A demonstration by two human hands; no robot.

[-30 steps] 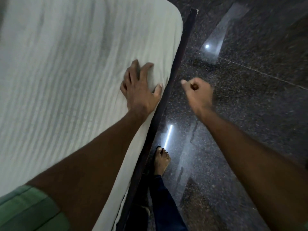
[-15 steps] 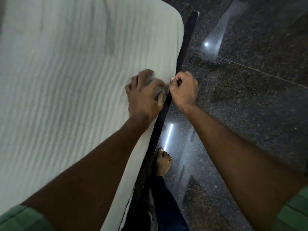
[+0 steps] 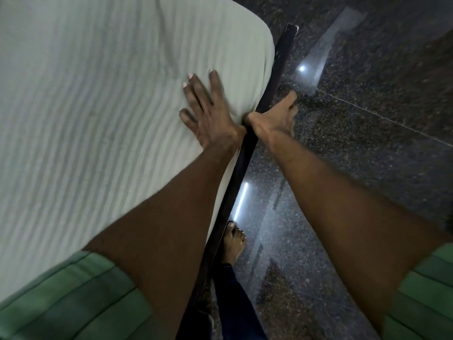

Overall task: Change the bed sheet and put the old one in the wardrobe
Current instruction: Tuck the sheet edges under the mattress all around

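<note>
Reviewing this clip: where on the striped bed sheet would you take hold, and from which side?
Probably the sheet's side edge where it drops over the mattress toward the dark bed frame, approached from the floor side. The top is stretched flat under the left hand, offering no fold to pinch; the right hand is already at that edge.

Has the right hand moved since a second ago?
Yes. The right hand was a fist in the air, apart from the dark bed frame; now it lies against the frame's edge beside the left hand, fingers hidden below.
</note>
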